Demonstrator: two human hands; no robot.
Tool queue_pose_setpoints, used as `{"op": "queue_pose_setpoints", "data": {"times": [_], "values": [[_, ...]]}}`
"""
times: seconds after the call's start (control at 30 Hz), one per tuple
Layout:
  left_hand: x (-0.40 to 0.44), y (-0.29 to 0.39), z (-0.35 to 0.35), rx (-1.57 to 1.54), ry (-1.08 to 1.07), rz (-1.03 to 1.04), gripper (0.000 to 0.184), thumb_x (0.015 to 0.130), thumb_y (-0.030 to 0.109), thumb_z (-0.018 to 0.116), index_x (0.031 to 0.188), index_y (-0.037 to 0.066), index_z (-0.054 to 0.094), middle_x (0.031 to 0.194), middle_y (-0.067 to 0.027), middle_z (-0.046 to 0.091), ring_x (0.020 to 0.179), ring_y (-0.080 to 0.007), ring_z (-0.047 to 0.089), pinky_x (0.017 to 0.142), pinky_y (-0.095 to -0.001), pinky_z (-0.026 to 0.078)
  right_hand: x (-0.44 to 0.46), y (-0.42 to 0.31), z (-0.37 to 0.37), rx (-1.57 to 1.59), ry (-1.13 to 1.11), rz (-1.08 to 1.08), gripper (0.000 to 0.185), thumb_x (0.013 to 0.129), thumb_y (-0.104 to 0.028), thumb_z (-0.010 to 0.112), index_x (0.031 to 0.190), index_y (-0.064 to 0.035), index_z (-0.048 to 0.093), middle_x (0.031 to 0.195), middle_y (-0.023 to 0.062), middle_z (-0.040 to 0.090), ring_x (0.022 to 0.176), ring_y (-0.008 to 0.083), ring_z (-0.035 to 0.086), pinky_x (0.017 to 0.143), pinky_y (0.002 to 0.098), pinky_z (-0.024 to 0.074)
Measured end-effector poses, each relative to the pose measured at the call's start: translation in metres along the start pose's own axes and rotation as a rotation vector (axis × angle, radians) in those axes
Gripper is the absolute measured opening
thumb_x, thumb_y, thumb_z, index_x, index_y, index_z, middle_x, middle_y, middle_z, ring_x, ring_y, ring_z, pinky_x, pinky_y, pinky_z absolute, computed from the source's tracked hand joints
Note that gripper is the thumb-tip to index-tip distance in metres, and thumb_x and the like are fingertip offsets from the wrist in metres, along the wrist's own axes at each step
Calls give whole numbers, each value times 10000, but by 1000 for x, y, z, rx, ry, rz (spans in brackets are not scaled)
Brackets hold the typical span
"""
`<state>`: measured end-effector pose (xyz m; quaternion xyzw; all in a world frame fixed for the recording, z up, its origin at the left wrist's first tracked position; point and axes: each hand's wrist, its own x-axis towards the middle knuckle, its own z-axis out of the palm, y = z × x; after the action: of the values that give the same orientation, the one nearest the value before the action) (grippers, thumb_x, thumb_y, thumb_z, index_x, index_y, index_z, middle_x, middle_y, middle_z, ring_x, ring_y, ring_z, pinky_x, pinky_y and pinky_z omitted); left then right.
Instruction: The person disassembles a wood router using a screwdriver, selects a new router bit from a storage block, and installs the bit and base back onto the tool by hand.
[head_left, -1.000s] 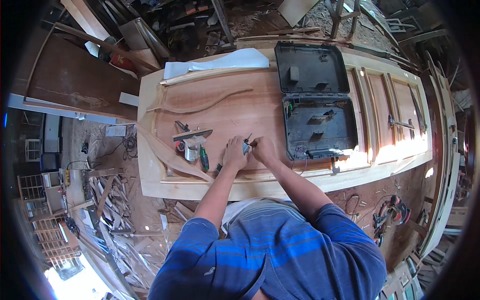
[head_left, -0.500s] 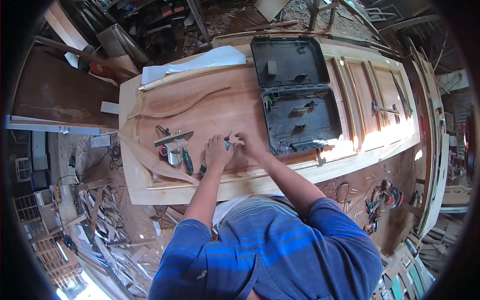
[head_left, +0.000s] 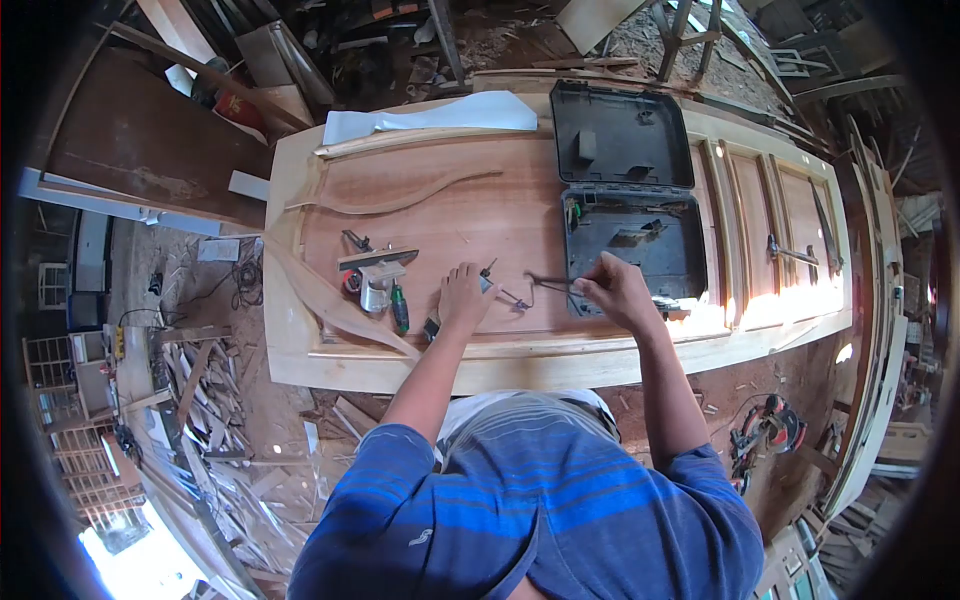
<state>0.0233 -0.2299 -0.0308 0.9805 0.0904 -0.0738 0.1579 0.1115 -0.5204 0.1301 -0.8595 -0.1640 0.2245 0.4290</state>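
My left hand (head_left: 464,297) is closed over a small dark tool with a thin bit (head_left: 489,268) sticking out past the fingers. Most of that tool is hidden under the palm. To the right, my right hand (head_left: 618,290) pinches a thin dark cord (head_left: 550,281) at the near edge of the open black tool case (head_left: 633,262). The cord stretches leftward and bends down over the wooden door panel (head_left: 440,230). A green-handled screwdriver (head_left: 400,308) lies left of my left hand, beside a silver cylindrical part (head_left: 375,294) and a long flat-edged tool (head_left: 378,259).
A curved wood strip (head_left: 400,201) lies on the panel's far half. White sheeting (head_left: 430,116) rests along the far edge. A hammer (head_left: 792,252) lies on the right panels. On the floor at right is a circular power saw (head_left: 775,428); wood scraps (head_left: 210,400) litter the left floor.
My right hand has moved right, away from my left hand, drawing the dark cord out. My left hand stays on the small tool. The whole view has shifted slightly.
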Motion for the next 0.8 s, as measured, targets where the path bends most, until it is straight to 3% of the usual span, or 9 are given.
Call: {"op": "queue_pose_setpoints", "data": {"times": [0.17,0.2,0.3,0.37,0.47,0.57,0.6,0.7,0.8], "values": [[-3,1,0,-15,1,-13,600,910,507,767,1269,55,603,1277,-139,630,1222,-330,599,1037,-488,463,17,14,60,107,37,-87,147,951,-13,682,1090,34,670,902,175,718,784,348,714,744,392,565],[0,1,-1,-14,6,-12,602,910,509,766,1270,55,603,1278,-139,630,1225,-329,599,1039,-488,462,25,30,67,-128,209,-417,148,956,-7,645,1092,16,700,923,185,739,856,418,720,779,442,574],[1,1,-2,19,-38,-21,614,913,509,766,1285,52,595,1291,-137,626,1232,-323,597,1039,-486,463,17,22,20,-543,118,-110,183,974,-42,643,1126,-52,744,905,202,729,866,439,712,778,547,554],[-1,-1,-3,3,-40,-20,619,913,507,768,1292,50,591,1298,-136,623,1233,-320,597,1040,-484,464,18,-4,-14,-602,345,-26,186,979,-31,668,1118,-93,776,895,188,731,839,378,730,759,467,575],[0,1,-2,-2,-39,-20,624,914,503,772,1298,49,585,1305,-132,621,1232,-317,597,1038,-480,466,33,-7,-6,-60,706,-218,199,980,-37,707,1164,-91,759,917,167,744,815,308,738,737,372,572],[4,1,-5,12,-28,-17,623,914,502,772,1299,50,582,1303,-128,621,1233,-313,597,1035,-478,467,43,3,32,261,739,-244,206,1023,-38,675,1219,-51,737,982,120,734,859,71,699,746,260,563],[1,1,-4,17,-28,-17,623,915,503,771,1298,50,582,1301,-126,621,1233,-312,597,1035,-478,467,40,-11,35,579,551,-123,280,999,-22,676,1278,-34,706,1096,184,726,869,174,739,762,323,584],[1,2,-6,22,-46,-20,615,917,498,770,1300,57,581,1299,-126,620,1233,-311,597,1035,-479,467,58,12,69,-113,441,-499,282,958,2,644,1234,-17,700,1051,210,713,870,324,743,765,421,598],[2,1,-4,2,-40,-26,606,914,491,773,1300,64,583,1298,-129,621,1234,-315,597,1037,-478,466,54,30,101,-355,118,-311,295,896,11,618,1181,-16,686,998,215,691,893,435,701,777,508,578]]}}
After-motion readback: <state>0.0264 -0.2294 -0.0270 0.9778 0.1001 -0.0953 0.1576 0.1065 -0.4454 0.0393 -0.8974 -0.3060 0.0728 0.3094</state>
